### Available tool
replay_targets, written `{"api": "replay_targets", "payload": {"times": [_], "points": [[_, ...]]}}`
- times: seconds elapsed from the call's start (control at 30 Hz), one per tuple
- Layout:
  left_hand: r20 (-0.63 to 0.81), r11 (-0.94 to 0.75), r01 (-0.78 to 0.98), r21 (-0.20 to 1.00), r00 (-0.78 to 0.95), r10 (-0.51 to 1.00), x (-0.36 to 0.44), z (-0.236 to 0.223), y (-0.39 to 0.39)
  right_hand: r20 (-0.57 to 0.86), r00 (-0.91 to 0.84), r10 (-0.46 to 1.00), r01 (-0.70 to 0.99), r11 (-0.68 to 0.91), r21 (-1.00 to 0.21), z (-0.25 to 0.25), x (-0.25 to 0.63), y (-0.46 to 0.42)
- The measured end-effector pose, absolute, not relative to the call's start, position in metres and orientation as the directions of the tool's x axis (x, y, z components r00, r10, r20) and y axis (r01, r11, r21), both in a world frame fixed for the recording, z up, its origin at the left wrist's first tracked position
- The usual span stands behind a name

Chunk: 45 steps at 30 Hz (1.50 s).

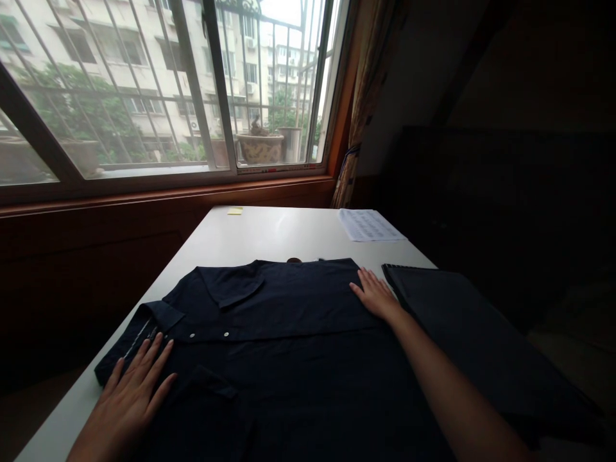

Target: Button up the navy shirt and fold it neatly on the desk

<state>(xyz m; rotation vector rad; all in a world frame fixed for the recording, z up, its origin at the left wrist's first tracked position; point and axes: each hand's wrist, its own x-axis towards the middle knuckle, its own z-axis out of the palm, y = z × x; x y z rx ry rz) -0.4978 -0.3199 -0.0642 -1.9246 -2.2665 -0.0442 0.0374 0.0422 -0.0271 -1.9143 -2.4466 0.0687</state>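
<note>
A dark navy button-up shirt lies spread on the white table, its collar toward the left. Two pale buttons show along a seam near the collar. My left hand rests flat by the collar with its fingers spread. On the far right part of the shirt, my right hand lies with fingers stretched out, touching the cloth's edge. Neither hand grips anything. The near part of the shirt is very dark, and its folds are hard to make out there.
Right of the shirt lies a large dark flat item with a ridged far edge. Printed papers and a yellow sticky note are at the table's far end. Beyond stand a barred window and a curtain.
</note>
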Motion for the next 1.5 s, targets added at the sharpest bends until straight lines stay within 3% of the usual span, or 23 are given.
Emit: {"api": "replay_targets", "payload": {"times": [0.23, 0.53, 0.83, 1.03, 1.13, 1.27, 1.5], "points": [[0.173, 0.167, 0.983, -0.074, -0.153, 0.973, -0.493, -0.059, -0.321, 0.048, -0.147, 0.988, 0.988, 0.149, -0.038, -0.018, 0.011, 0.057], [0.183, 0.165, 0.981, -0.102, -0.144, 0.972, -0.484, -0.048, -0.321, 0.051, -0.457, 0.888, 0.886, 0.459, -0.067, -0.030, -0.088, 0.040], [0.148, 0.186, 0.979, -0.088, -0.172, 0.974, -0.487, -0.048, -0.323, 0.037, -0.419, 0.907, 0.903, 0.421, -0.086, -0.029, -0.067, 0.068], [0.237, 0.087, 0.993, -0.084, -0.064, 0.969, -0.483, -0.013, -0.293, 0.048, -0.415, 0.909, 0.905, 0.418, -0.085, -0.033, -0.064, 0.070], [0.197, 0.044, 0.996, -0.078, -0.028, 0.980, -0.483, 0.003, -0.251, 0.052, -0.416, 0.908, 0.904, 0.419, -0.085, -0.034, -0.065, 0.070], [0.050, 0.121, 0.989, -0.080, -0.117, 0.992, -0.491, 0.000, -0.191, 0.055, -0.411, 0.910, 0.906, 0.414, -0.086, -0.035, -0.063, 0.070], [0.057, 0.304, 0.949, -0.077, -0.301, 0.952, -0.512, -0.022, -0.147, 0.063, -0.380, 0.923, 0.920, 0.384, -0.075, -0.038, -0.042, 0.076]]}}
